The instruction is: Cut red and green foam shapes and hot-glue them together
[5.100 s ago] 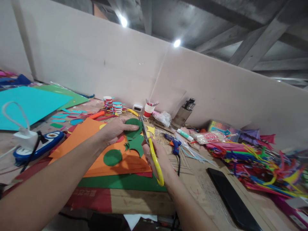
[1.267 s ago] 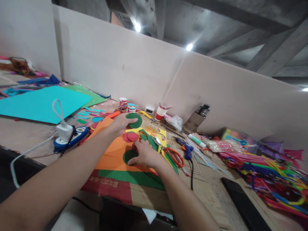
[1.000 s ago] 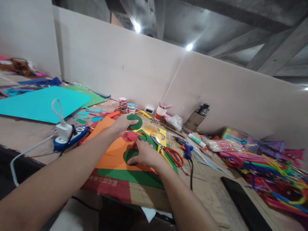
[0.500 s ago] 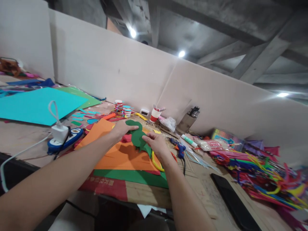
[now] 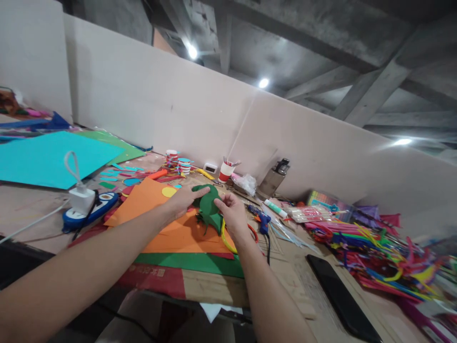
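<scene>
Both hands hold rounded dark green paper cutouts (image 5: 210, 201) above the orange sheets. My left hand (image 5: 183, 200) pinches them at the left edge, its thumb and fingers closed. At the right edge my right hand (image 5: 231, 209) has its fingers closed on the same green pieces. Below them lie a jagged green scrap (image 5: 213, 224) and orange paper (image 5: 182, 238), with a green sheet (image 5: 189, 264) under its front edge. Beside my right wrist a yellow loop (image 5: 225, 238) is partly covered. A yellow paper circle (image 5: 169, 191) rests near my left hand.
A blue glue gun (image 5: 264, 223) with a cord lies right of my hands. A black phone (image 5: 339, 295) and a heap of pipe cleaners (image 5: 378, 257) are further right. A white plug (image 5: 82, 197) on a blue power strip (image 5: 91, 212), turquoise sheet (image 5: 53, 159) and striped cups (image 5: 184, 166) stand left and behind.
The green cutouts have been brought together and now overlap more, with my hands closer to each other. The whole view has shifted slightly.
</scene>
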Tool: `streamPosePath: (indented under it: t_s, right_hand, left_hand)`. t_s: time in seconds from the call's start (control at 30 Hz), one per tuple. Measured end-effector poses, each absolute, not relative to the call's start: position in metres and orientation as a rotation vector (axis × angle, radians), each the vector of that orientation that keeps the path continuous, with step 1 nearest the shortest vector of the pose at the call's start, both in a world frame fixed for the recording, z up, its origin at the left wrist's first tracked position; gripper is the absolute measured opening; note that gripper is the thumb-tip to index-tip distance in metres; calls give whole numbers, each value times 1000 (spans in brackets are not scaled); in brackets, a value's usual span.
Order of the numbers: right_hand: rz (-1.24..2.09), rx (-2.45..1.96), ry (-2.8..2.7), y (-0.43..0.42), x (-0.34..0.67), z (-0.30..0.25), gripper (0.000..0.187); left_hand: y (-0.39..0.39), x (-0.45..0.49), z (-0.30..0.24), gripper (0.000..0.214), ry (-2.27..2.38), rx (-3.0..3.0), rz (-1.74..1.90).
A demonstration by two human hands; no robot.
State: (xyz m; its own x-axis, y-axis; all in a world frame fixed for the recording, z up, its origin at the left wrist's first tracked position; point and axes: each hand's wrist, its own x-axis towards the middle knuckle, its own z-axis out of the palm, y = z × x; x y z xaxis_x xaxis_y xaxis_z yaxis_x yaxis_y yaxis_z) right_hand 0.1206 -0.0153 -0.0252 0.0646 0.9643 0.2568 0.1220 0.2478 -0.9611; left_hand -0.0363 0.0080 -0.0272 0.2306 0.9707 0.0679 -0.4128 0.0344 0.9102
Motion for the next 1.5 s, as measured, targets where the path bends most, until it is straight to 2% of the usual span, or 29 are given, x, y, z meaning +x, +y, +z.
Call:
streamPosePath:
  t_s: [0.17,0.33,0.43,0.57,0.7,0.8,0.97,1.03,1.1,1.2,1.37,1.43,1.5]
  right_hand:
    - [846,-1127,-1273,-11,128,-28,26]
    - [939,-1115,-1202,-7,132,-27,30]
    - [1037,-1107,-1187,-4,135,-27,38]
    - [1065,-1114,-1199,-3,139,-27,34]
    - [991,-1119,-1217,-9,137,-22,29]
    - [813,-1130,-1236,-17,133,-17,22]
    - [98,-1142,-1691,-34,124,-14,7]
    - [-24,-1176,-1874,-37,121,-15,10]
    - [-71,-1194,-2010,-39,119,-16,11]
    - [-58,-1160,-2064,-38,118,-15,11]
    - [229,-1167,-1682,-31,119,-15,40]
    - [411,-1191,-1566,-27,119,-17,37]
    - [542,-1184,-1506,-24,121,-20,26]
  left_hand:
    - [9,-36,-27,23,633,898,1129]
    - [9,-42,-27,17,733,881,1086]
    - [5,-49,-27,24,803,1054,903]
    - [0,-60,-22,28,941,1505,674]
    - [-1,-60,-14,22,1035,1578,897]
    - [-2,-52,-11,30,1094,1374,1142]
    - [-12,-33,-12,53,742,890,815]
    - [-13,-28,-14,48,604,778,820]
    - [-12,-26,-16,34,576,717,946]
    - [-9,-27,-17,11,624,703,1164]
    - [-12,-28,-18,9,629,810,1233]
    - [-14,-27,-18,10,629,857,1202]
    - [-16,-26,-18,15,601,888,1151]
